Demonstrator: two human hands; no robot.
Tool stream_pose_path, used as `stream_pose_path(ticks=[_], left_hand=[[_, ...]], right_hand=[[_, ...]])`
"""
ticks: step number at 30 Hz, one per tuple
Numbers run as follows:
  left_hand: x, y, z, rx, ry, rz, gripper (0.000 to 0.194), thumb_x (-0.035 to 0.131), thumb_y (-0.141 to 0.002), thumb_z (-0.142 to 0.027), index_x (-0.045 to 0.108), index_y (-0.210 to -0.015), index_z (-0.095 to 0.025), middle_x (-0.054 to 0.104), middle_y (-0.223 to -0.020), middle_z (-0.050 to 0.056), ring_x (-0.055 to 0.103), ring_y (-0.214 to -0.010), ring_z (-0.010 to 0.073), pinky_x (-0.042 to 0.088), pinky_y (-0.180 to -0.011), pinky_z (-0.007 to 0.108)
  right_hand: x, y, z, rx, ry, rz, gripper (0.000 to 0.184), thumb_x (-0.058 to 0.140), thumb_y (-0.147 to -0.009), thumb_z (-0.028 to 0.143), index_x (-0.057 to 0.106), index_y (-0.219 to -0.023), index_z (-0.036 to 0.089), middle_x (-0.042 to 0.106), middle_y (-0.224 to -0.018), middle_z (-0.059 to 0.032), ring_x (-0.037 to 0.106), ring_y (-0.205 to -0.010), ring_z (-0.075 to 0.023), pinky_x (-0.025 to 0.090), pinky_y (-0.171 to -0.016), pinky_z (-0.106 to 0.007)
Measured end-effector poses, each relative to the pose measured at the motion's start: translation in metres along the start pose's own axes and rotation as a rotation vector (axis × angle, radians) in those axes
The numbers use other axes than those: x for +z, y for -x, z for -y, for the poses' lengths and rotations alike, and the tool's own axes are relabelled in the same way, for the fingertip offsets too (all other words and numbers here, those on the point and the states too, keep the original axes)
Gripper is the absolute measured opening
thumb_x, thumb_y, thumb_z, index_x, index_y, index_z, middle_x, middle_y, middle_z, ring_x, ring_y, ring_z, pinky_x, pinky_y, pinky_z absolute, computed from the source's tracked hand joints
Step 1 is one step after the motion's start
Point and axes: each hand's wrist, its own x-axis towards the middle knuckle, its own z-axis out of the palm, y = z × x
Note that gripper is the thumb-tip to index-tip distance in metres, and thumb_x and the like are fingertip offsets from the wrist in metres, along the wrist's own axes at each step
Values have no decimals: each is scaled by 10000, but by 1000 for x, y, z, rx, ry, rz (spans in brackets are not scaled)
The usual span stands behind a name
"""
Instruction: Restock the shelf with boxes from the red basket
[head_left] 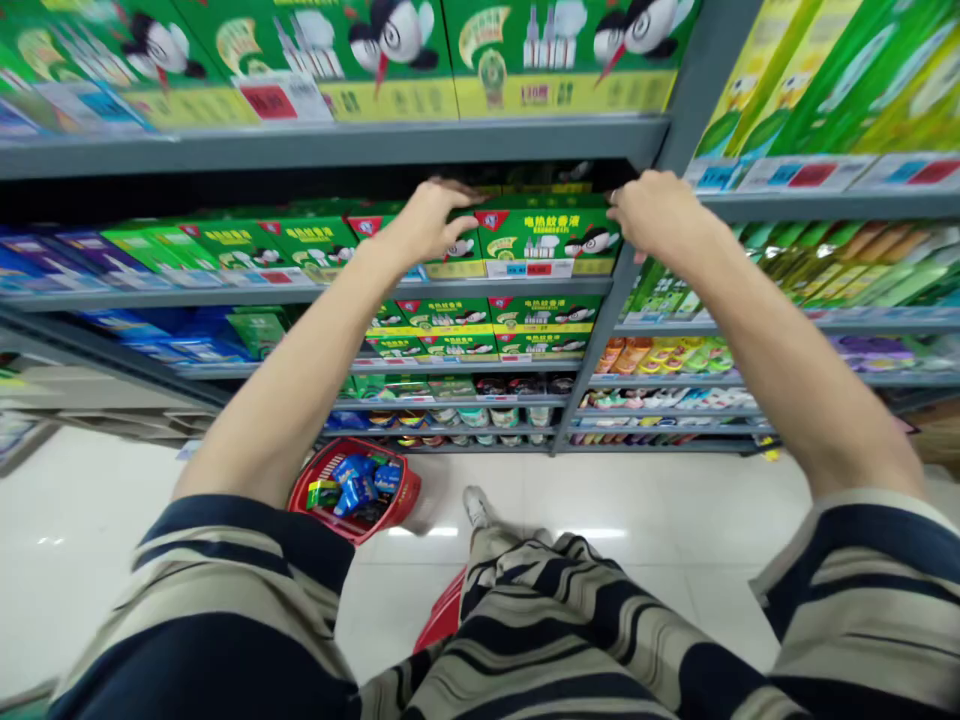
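just left of the grey steel upright (600,340) of the shelving, on the second shelf down, we stood with both arms raised to a green carton of electric mosquito liquid (547,235). our left hand (429,222) lay at the carton's left side, with its fingers (450,188) curled over the top of the row, and our right hand (660,212) reached in from the far side of the upright, with its fingers (619,197) at the carton's top right corner. the hands stood well apart with the carton between them; we could not tell whether either was clamped on it or only touching. we judged that spread a sound one: fingers over the top edge and a hand at each end keep a packed carton square to its neighbours, clear of the price strip (538,268) along the shelf lip. more green cartons (442,315) filled the shelf below, left of the upright. further down and to the left of it, a red shopping basket (311,478) sat on the white tile floor (90,560), holding blue packs (354,482).
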Motion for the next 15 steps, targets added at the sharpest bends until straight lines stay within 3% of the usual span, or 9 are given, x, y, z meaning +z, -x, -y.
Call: stream_pose_path(ticks=[4,6,9,11,13,15], left_hand=[[2,-2,-4,-71,-72,-4,811,791,-971,-737,688,-1384,-46,735,-1478,168,638,-1465,346,455,-1320,660],[6,-1,-11,-85,-106,-19,772,806,-985,-662,653,-1377,-14,728,-1463,187,653,-1438,355,507,-1252,647],[9,0,-20,-81,-127,-17,619,782,-1054,-478,627,-1394,16,722,-1470,192,660,-1428,359,516,-1218,640],[6,-3,-21,-114,-159,10,556,803,-1050,-417,639,-1400,-17,725,-1468,188,652,-1421,355,511,-1231,651],[0,-7,-22,-136,-185,37,577,815,-1043,-438,632,-1412,-33,724,-1449,195,637,-1411,370,514,-1223,679],[-8,-7,-27,-127,-178,28,706,822,-1030,-513,577,-1474,-21,691,-1482,218,606,-1439,394,500,-1229,688]], right_hand=[[-2,-1,-2,6,-10,-9,186,755,-1088,112,791,-1240,12,794,-1213,-232,721,-1289,-446,565,-1138,-692],[1,-2,-6,8,-66,-23,163,780,-1073,106,780,-1215,25,791,-1239,-218,694,-1341,-450,529,-1190,-731],[8,-4,-12,14,-216,-54,108,793,-1105,230,770,-1125,127,789,-1277,-159,645,-1427,-411,414,-1321,-753],[9,-3,-13,-6,-277,-75,174,759,-1134,289,760,-1071,127,791,-1287,-141,620,-1461,-416,358,-1352,-749],[4,2,-8,-20,-240,-86,232,750,-1138,290,755,-1119,58,787,-1298,-172,610,-1454,-479,373,-1306,-784],[-4,15,-1,-20,-169,-107,317,762,-1126,279,734,-1290,9,753,-1373,-229,611,-1421,-547,423,-1237,-820]])
